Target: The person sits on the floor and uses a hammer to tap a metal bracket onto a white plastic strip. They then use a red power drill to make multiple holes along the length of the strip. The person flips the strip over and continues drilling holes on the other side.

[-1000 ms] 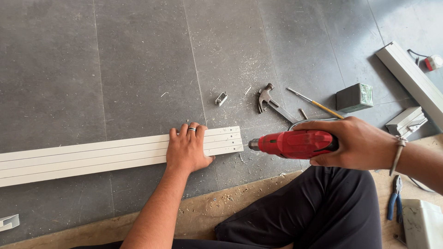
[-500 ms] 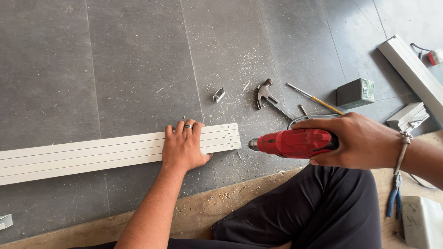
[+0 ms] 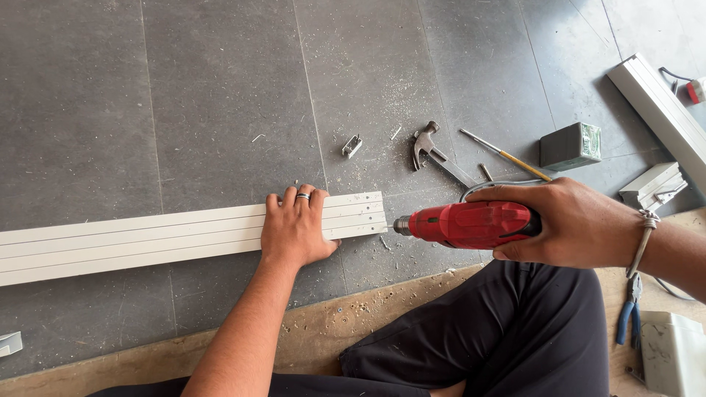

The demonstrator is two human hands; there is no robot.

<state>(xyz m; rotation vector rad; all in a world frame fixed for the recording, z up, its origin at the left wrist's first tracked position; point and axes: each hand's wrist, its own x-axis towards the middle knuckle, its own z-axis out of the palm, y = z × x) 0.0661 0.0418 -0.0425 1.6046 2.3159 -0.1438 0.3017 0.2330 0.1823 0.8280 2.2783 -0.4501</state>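
Observation:
A long white ribbed profile (image 3: 147, 239) lies flat on the grey tiled floor, running from the left edge to mid-frame. My left hand (image 3: 296, 229) presses palm-down on it near its right end, fingers together, a ring on one finger. My right hand (image 3: 566, 220) grips a red power drill (image 3: 471, 224) held level, its chuck pointing left at the profile's right end with a small gap between them.
A claw hammer (image 3: 434, 151), a screwdriver (image 3: 507, 156), a small metal bracket (image 3: 352, 145) and a dark green box (image 3: 571, 145) lie beyond the drill. Another white profile (image 3: 654, 103) sits far right. Blue-handled pliers (image 3: 627, 312) and a white box (image 3: 673, 353) lie at right.
The view has shifted slightly. My left hand stays pressed on the profile, and the drill stays level beside the profile's end, at about the same gap.

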